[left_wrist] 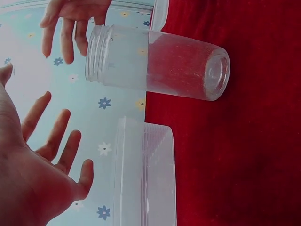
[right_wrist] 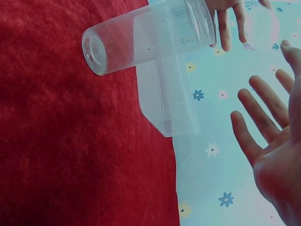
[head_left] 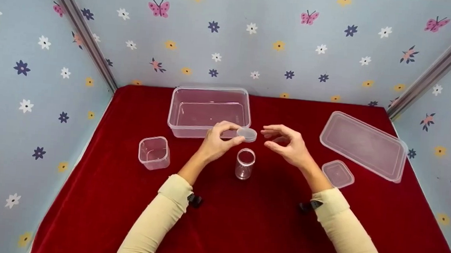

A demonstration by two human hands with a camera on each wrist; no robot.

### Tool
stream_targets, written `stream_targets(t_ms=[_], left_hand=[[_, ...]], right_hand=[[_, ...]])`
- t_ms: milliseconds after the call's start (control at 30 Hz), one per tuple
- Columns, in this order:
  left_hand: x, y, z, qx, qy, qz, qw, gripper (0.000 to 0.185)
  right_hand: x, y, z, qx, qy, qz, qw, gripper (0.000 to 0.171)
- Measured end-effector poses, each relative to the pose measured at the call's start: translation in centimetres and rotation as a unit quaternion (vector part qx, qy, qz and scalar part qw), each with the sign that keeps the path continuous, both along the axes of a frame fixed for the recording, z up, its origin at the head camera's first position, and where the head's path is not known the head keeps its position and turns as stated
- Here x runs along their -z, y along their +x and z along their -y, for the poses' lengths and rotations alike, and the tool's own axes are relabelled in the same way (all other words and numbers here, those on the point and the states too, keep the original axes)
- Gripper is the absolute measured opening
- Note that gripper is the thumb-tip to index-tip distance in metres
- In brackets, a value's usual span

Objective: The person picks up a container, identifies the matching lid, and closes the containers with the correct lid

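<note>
In the head view my left hand [head_left: 219, 140] pinches a round, clear lid [head_left: 246, 134] by its left edge, between thumb and fingers. Below that lid a clear plastic jar [head_left: 244, 168] stands upright on the red cloth, its threaded mouth [left_wrist: 96, 54] uncovered. My right hand [head_left: 288, 145] is raised to the right of the lid, apart from it, fingers spread and holding nothing. The right wrist view shows the right hand's palm [right_wrist: 277, 160] and spread fingers, with the jar [right_wrist: 146, 37] beside them. Glare washes out the lid in the left wrist view.
Behind the left hand is a large clear rectangular container [head_left: 209, 133], without a lid. A small square container [head_left: 154, 157] stands at the left. To the right lie a large rectangular lid [head_left: 363, 145] and a small square lid [head_left: 338, 174], near the right forearm.
</note>
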State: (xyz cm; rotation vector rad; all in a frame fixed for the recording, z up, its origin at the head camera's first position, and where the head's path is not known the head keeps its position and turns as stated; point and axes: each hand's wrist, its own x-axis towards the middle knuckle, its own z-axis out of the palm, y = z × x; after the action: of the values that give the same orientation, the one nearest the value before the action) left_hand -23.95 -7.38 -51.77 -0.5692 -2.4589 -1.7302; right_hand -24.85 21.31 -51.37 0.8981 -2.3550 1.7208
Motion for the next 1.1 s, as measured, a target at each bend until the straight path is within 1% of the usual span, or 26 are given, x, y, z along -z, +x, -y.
stream_targets(t_ms=[100, 267, 433, 600, 933, 1100], left_hand=[[0.16, -0.01, -0.06, 0.008, 0.005, -0.009, 0.9999, 0.047], [0.12, 0.16, -0.19, 0.013, 0.005, -0.010, 0.9999, 0.048], [0.09, 0.25, -0.36, 0.023, 0.011, -0.018, 0.9995, 0.047], [0.25, 0.25, -0.48, 0.034, 0.015, -0.017, 0.9992, 0.049], [0.33, 0.45, -0.70, 0.045, 0.018, -0.010, 0.9988, 0.050], [0.25, 0.46, -0.74, 0.047, 0.020, -0.008, 0.9986, 0.050]], right_hand=[[-0.13, 0.12, 0.07, -0.005, 0.003, 0.001, 1.000, 0.042], [-0.12, 0.18, 0.28, -0.013, -0.003, -0.003, 1.000, 0.042], [0.02, 0.17, 0.39, -0.016, -0.011, -0.006, 1.000, 0.040], [0.00, 0.27, 0.55, -0.020, -0.011, -0.008, 1.000, 0.038], [0.04, 0.15, 0.85, -0.042, -0.025, -0.041, 0.998, 0.036], [0.05, 0.13, 0.89, -0.045, -0.033, -0.055, 0.997, 0.034]])
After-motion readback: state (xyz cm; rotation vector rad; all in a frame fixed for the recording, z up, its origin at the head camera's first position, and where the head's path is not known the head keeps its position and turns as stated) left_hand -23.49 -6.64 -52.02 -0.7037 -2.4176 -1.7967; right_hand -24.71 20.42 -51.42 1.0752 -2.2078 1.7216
